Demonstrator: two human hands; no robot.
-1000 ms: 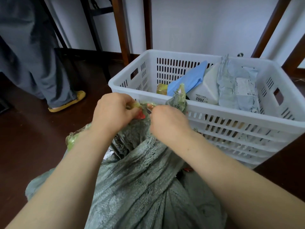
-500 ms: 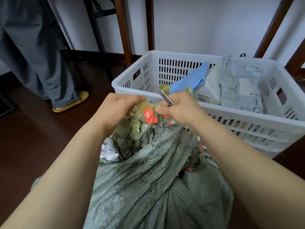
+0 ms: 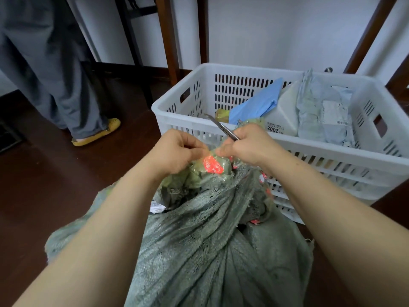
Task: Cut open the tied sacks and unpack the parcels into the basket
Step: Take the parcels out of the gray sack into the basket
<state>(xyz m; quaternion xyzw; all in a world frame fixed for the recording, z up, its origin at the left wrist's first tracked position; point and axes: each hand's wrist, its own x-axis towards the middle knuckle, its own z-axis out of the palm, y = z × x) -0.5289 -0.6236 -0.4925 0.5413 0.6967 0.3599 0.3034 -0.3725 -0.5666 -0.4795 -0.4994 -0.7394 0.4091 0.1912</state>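
Head view: nearest, the grey sack (image 3: 199, 240) lies on the floor. The left hand (image 3: 177, 151) pinches its taped neck (image 3: 212, 166) with curled fingers, and the right hand (image 3: 250, 145) beside it grips a metal blade (image 3: 219, 126). Behind them, the white basket (image 3: 332, 155) holds parcels (image 3: 318, 111).

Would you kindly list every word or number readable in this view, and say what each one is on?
"2002": on the white plastic parcel in the white slatted basket.
Orange sticker on the neck of the green woven sack: white print, blurred.
Paper label on the grey mailer bag: too small.
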